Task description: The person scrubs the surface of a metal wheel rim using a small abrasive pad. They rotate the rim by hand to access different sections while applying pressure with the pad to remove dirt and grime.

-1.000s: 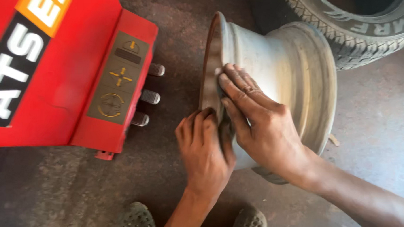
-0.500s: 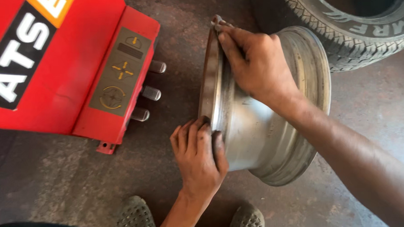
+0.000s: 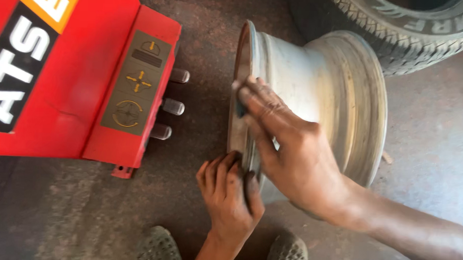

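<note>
Rubbing along the front lip of the bare steel wheel rim (image 3: 314, 102), the right hand (image 3: 292, 152) lies flat over the rim's barrel with its fingers spread narrow and pressed together, fingertips on the lip where a small dark pad or scrap seems pinched under them, though what it is cannot be made out; the left hand (image 3: 228, 196) curls closed on the lower part of the same lip, thumb on the barrel side, bracing it. To do this well, I judge that the left hand should keep the rim from rolling while the right hand works with even pressure along the curve of the lip, fingers clear of the sharp edge. The rim stands on its edge on the concrete floor (image 3: 436, 152), between the red machine (image 3: 74, 73) with its three pedals (image 3: 172, 106) on the left and the tyre (image 3: 399, 33) at the upper right, which it nearly touches. Its axle axis runs left to right across the floor, one open face toward the machine, the other toward the right; its wide round faces stand upright. Two shoe toes (image 3: 286, 252) show at the bottom edge, just below the rim
</note>
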